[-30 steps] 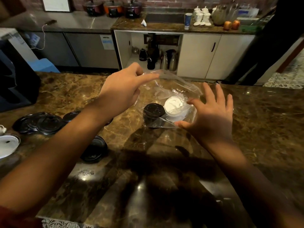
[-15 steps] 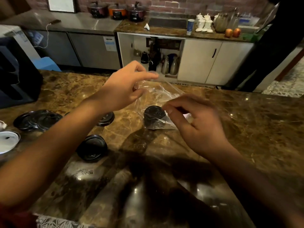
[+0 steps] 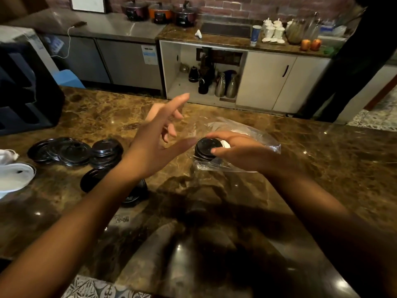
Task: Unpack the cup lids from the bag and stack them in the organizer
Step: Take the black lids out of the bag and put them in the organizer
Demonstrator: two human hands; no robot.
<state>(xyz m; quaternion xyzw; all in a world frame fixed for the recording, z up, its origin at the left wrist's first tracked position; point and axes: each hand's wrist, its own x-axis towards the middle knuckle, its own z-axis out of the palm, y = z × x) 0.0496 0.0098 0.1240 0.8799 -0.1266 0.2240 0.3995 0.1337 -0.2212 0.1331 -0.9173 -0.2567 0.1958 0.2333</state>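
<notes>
A clear plastic bag (image 3: pixel 253 134) lies on the marble counter (image 3: pixel 322 160). In its mouth stands a short stack of black cup lids (image 3: pixel 205 147), with a white lid (image 3: pixel 225 144) just behind it. My right hand (image 3: pixel 240 150) curls around the black stack, thumb on its near edge and fingers over its top. My left hand (image 3: pixel 156 138) hovers just left of the stack with its fingers spread and holds nothing. A dark organizer (image 3: pixel 23 91) stands at the far left.
Loose black lids (image 3: pixel 73 150) lie in overlapping piles on the counter's left, another black lid (image 3: pixel 94 179) under my left forearm. White lids (image 3: pixel 15 175) sit at the left edge. A person in dark clothes (image 3: pixel 352 61) stands at the back right by the cabinets.
My left hand let go of the bag's top and spread its fingers. My right hand moved from pinching the bag to gripping the black lid stack. The bag has sagged flat.
</notes>
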